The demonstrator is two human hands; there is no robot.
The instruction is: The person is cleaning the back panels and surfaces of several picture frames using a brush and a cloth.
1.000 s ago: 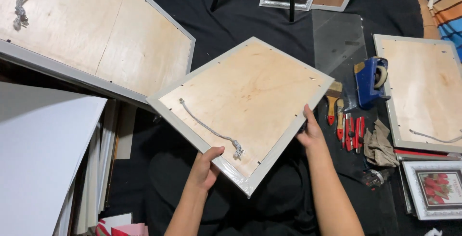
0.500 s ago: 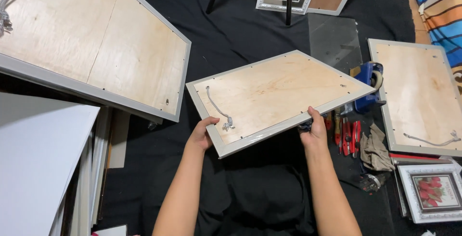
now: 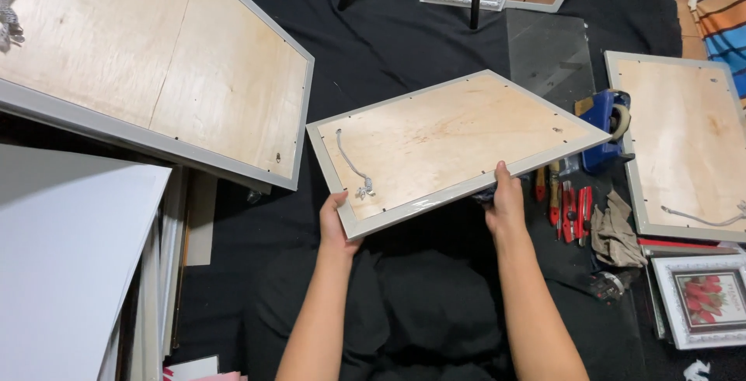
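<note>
A: What is held at this moment?

B: A grey-edged picture frame (image 3: 458, 148), plywood back upward, is gripped along its near edge. The left hand (image 3: 336, 222) is clamped on the near left corner, the right hand (image 3: 505, 198) on the near edge further right; the hands are well apart.

A: Where is the frame placed in the scene?

B: It is held above the black cloth (image 3: 404, 47), between the large frame (image 3: 155, 62) at the far left and the blue tape dispenser (image 3: 610, 128) on the right. A grey hanging cord (image 3: 353, 165) is seen at its left end.

A: What has changed compared with a second ago?

B: The frame has been turned. It was held as a diamond, one corner pointing near; now its long side is set roughly left to right, tilted a little upward on the far right. The left hand has been shifted from the near corner to the left corner.

A: And what is meant by that?

B: The back has probably been brought square for inspection or handling. Red-handled tools (image 3: 571, 210) and a rag (image 3: 614, 229) lie near the right hand.
</note>
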